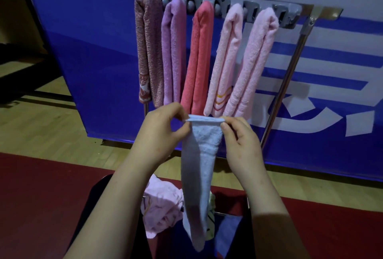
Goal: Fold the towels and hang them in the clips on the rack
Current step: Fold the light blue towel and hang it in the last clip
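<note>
I hold a light blue towel (198, 177) by its folded top edge, and it hangs down long and narrow in front of me. My left hand (160, 132) pinches the left corner and my right hand (240, 140) pinches the right corner. Above them stands the metal rack (290, 76) with a grey clip bar (226, 6). Several folded towels hang from its clips: a speckled rose towel (148, 51), a lilac towel (174, 51), a coral towel (200, 57), and two pale pink towels (227, 59) (251, 63). The rightmost clip (287, 17) holds nothing.
A crumpled pink towel (161, 207) lies low beneath my hands, with a dark blue cloth (230, 231) beside it. A blue banner with white marks (103, 51) stands behind the rack. The floor is wood with a red mat (41, 196).
</note>
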Tool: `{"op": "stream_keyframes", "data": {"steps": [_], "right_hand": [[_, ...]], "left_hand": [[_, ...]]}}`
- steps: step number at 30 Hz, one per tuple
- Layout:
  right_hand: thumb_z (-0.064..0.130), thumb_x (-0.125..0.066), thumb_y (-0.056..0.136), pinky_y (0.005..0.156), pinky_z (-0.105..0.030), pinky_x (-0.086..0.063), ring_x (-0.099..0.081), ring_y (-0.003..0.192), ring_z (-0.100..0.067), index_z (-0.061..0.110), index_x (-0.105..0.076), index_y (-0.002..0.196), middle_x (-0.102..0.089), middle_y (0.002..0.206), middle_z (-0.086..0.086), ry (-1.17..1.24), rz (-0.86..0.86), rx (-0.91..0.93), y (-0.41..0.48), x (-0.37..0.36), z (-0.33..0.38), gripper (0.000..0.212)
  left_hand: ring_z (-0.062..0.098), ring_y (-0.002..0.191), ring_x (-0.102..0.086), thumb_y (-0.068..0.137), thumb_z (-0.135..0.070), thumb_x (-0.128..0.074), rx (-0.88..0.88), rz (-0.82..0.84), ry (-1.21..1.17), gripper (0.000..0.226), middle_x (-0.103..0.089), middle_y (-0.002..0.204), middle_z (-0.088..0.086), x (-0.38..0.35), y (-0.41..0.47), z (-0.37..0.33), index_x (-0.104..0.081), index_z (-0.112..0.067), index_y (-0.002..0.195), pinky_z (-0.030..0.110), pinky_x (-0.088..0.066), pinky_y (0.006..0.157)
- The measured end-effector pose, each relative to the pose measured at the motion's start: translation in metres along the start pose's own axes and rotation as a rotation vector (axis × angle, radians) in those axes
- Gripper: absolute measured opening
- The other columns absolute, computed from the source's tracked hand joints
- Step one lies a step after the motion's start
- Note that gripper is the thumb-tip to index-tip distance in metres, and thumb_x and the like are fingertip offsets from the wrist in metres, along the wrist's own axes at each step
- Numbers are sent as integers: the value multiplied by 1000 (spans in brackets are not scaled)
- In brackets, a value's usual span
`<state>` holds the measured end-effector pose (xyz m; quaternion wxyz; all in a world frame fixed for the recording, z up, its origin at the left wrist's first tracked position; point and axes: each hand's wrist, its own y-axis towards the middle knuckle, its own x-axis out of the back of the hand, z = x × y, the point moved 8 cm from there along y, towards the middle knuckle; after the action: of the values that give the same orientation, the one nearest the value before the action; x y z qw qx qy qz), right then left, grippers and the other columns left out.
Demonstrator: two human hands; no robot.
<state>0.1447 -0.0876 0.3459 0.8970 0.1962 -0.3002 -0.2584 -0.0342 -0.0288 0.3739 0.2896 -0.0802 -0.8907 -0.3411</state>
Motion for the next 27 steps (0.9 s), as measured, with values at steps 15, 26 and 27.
{"op": "stream_keyframes", "data": {"steps": [15,26,27], "right_hand": [[20,-55,100,85,-5,-43,-61,103,4,22,-71,112,-70,106,13,191,26,-64,0,7,15,20],[17,-57,100,86,-47,-58,-69,95,-30,27,-71,102,-75,97,-1,418,84,-199,-1,-1,11,18],[18,-56,100,87,-49,-58,-70,95,-30,26,-72,104,-75,98,-3,436,90,-211,-1,-1,11,18]], "left_hand": [[11,74,-62,89,-5,-69,150,-84,-509,17,-66,84,4,9,-3,10,-66,-19,98,28,-52,71],[18,93,-69,86,-12,-72,453,-20,-958,49,-72,90,2,-27,-15,45,-53,-16,131,40,-55,91],[21,98,-71,82,-16,-73,480,61,-974,56,-75,96,4,-36,-18,47,-51,-18,134,40,-54,92]]}}
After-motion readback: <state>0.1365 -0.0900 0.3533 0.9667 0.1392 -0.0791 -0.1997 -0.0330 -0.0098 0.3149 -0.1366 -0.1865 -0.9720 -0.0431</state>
